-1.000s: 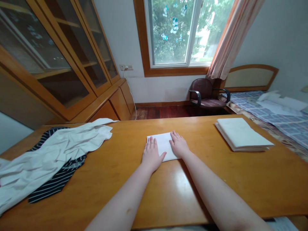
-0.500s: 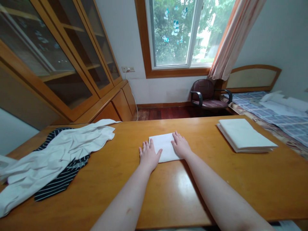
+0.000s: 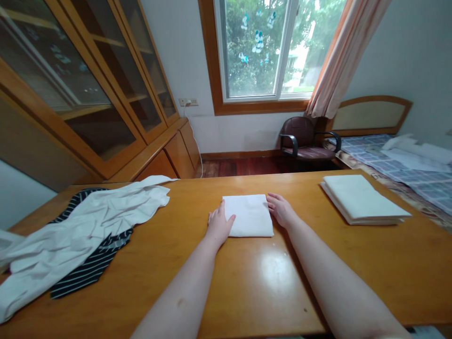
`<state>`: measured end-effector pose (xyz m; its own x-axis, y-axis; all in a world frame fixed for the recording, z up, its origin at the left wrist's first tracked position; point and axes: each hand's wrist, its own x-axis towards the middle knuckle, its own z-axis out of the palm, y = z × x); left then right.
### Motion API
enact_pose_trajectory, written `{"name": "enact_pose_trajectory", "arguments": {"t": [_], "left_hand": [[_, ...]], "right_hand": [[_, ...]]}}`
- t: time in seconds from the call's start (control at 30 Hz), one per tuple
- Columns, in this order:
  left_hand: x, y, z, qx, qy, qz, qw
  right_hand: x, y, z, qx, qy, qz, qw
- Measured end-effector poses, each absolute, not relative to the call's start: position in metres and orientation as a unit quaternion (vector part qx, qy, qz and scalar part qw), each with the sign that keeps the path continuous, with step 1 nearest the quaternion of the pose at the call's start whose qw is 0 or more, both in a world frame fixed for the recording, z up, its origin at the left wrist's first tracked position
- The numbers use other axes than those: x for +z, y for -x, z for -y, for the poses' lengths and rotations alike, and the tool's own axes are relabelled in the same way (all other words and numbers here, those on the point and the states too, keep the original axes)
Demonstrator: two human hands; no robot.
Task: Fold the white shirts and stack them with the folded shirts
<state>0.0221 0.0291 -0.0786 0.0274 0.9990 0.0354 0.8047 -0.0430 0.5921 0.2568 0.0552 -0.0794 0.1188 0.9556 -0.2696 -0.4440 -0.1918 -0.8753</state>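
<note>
A white cloth (image 3: 249,216), folded into a flat, neat rectangle, lies on the wooden table (image 3: 169,263) in front of me. At its left edge rests my left hand (image 3: 219,224), with the thumb on top of the cloth and the fingers stretched along the side; it is open. My right hand (image 3: 280,210) is also open, its fingers extended at the cloth's upper right edge and its palm just off to the right over the table.
Stacked folded white cloths (image 3: 362,197) lie to the right. A crumpled white cloth (image 3: 106,216) covers part of a black striped cloth (image 3: 88,268) on the left. Beyond the table are a glass-doored cabinet (image 3: 141,136), an armchair (image 3: 303,139) and a bed (image 3: 374,148).
My right hand has slid right, off the top of the folded cloth to its edge. The cloth sits slightly further right and straighter. My left hand has shifted slightly right, its fingers closer together.
</note>
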Motion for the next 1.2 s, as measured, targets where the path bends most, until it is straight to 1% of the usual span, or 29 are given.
{"name": "enact_pose_trajectory", "arguments": {"t": [0.13,0.27,0.33,0.4,0.47,0.53,0.73,0.83,0.93,1.0,1.07,1.2], "left_hand": [[-0.083,-0.017,-0.036,0.363,-0.617,-0.614,0.333],[-0.084,-0.017,-0.040,0.495,-0.467,-0.541,0.495],[-0.079,-0.018,-0.038,0.515,-0.400,-0.500,0.571],[-0.073,-0.018,-0.035,0.506,-0.371,-0.441,0.642],[-0.066,-0.017,-0.031,0.493,-0.357,-0.393,0.689],[-0.061,-0.016,-0.028,0.490,-0.340,-0.377,0.708],[-0.053,-0.013,-0.023,0.484,-0.309,-0.355,0.738],[-0.051,-0.009,-0.021,0.487,-0.303,-0.339,0.746],[-0.052,-0.005,-0.020,0.494,-0.299,-0.329,0.748],[-0.053,-0.002,-0.020,0.488,-0.296,-0.328,0.752],[-0.054,-0.001,-0.021,0.467,-0.302,-0.335,0.761],[-0.053,0.000,-0.025,0.409,-0.322,-0.340,0.783]], "right_hand": [[-0.078,-0.256,-0.054,0.592,0.458,0.283,0.600],[-0.078,-0.253,-0.053,0.593,0.430,0.301,0.611],[-0.078,-0.253,-0.052,0.604,0.430,0.312,0.594],[-0.077,-0.254,-0.050,0.613,0.437,0.332,0.568],[-0.076,-0.255,-0.049,0.615,0.448,0.358,0.541],[-0.074,-0.255,-0.048,0.609,0.461,0.381,0.521],[-0.067,-0.257,-0.044,0.598,0.457,0.419,0.508],[-0.062,-0.256,-0.040,0.654,0.428,0.422,0.460],[-0.059,-0.255,-0.037,0.757,0.391,0.377,0.363],[-0.058,-0.255,-0.035,0.803,0.371,0.347,0.312],[-0.057,-0.256,-0.035,0.817,0.355,0.348,0.293],[-0.055,-0.261,-0.035,0.815,0.323,0.384,0.290]]}}
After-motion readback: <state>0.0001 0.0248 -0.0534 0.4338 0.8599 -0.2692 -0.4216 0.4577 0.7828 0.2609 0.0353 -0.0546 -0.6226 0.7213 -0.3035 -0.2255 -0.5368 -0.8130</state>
